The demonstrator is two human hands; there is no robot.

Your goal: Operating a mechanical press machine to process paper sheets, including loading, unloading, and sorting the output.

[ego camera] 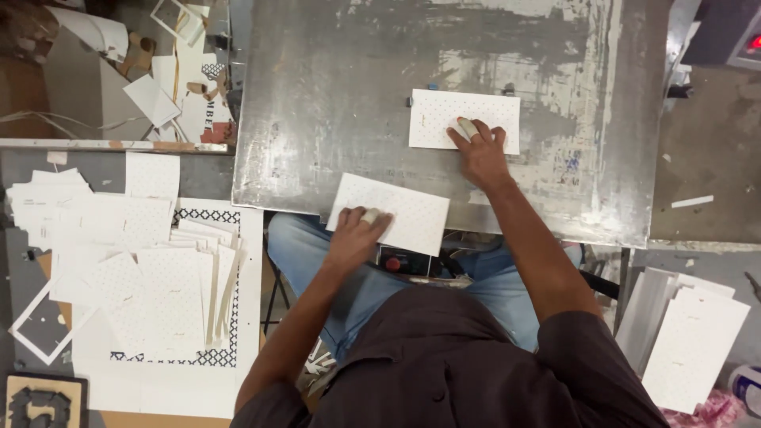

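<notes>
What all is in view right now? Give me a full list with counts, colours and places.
metal plate: one, grey and scuffed, centre.
card: one, white with fine dots, on the plate, upper right.
second card: one, white, dotted, overhanging the plate's near edge.
loose card pile: many, white, left bench.
card stack: one stack, white, lower right.
offcuts: several, white and brown, upper left.
red button: one, under the plate's edge.
jeans: blue, below the plate.
shirt: dark, bottom centre.
left hand: flat on the second card, finger taped.
right hand: flat on the far card, finger taped.
</notes>
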